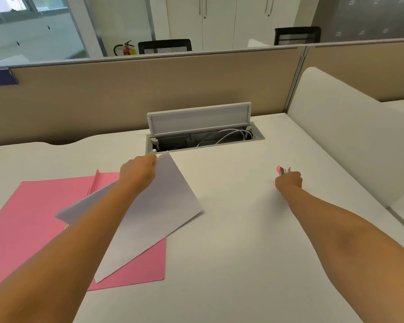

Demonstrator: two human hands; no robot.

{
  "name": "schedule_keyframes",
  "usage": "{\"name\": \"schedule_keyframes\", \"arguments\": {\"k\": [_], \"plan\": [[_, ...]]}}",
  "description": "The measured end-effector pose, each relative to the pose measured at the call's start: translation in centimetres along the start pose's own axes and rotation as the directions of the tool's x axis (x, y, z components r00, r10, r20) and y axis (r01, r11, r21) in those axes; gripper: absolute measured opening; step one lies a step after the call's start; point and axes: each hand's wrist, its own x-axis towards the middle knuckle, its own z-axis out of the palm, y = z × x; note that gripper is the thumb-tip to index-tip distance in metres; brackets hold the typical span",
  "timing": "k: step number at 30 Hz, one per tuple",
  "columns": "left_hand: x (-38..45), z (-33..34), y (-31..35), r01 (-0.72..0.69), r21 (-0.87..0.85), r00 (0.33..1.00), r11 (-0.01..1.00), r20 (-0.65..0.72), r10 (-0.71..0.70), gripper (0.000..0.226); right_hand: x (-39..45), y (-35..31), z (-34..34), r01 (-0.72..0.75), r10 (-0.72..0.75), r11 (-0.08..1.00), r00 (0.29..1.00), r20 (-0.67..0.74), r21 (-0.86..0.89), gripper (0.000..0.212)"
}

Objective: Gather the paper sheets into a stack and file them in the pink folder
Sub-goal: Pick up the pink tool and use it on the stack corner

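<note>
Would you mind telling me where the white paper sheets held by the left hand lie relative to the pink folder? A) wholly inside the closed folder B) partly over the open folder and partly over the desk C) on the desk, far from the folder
B: the left hand pinches the far corner of the paper sheets, which overlap the open pink folder and extend onto the desk.

Bright, soft, wide-angle edge distortion

White desk (pixel 231 229) across the lower frame. Open cable tray (pixel 203 136) at centre, beige partition (pixel 126 94) behind. Fire extinguisher (pixel 126 50) upper left.
</note>
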Motion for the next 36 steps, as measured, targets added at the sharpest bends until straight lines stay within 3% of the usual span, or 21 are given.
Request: {"name": "schedule_keyframes", "arguments": {"k": [5, 12, 26, 36], "plan": [[0.6, 1.1, 0.7, 0.047, 0.019, 0.999, 0.999, 0.003, -0.047, 0.026, 4.0, 0.9, -0.8, 0.034, -0.050, 0.983, 0.995, -0.084, -0.180, 0.043], [1.7, 1.9, 1.3, 0.101, 0.031, 0.995, 0.994, 0.012, -0.102, 0.027, 7.7, 0.6, -0.1, 0.155, -0.176, 0.921, 0.984, -0.028, -0.358, 0.037], [3.2, 3.3, 1.6, 0.105, 0.028, 0.994, 0.994, 0.005, -0.105, 0.029, 11.9, -0.4, -0.1, 0.217, -0.238, 0.897, 0.971, -0.007, -0.386, 0.038], [2.7, 2.3, 1.7, 0.089, 0.008, 0.996, 0.996, -0.010, -0.089, 0.029, 8.2, -2.3, 0.6, 0.302, -0.347, 0.882, 0.935, -0.066, -0.361, 0.046]]}}
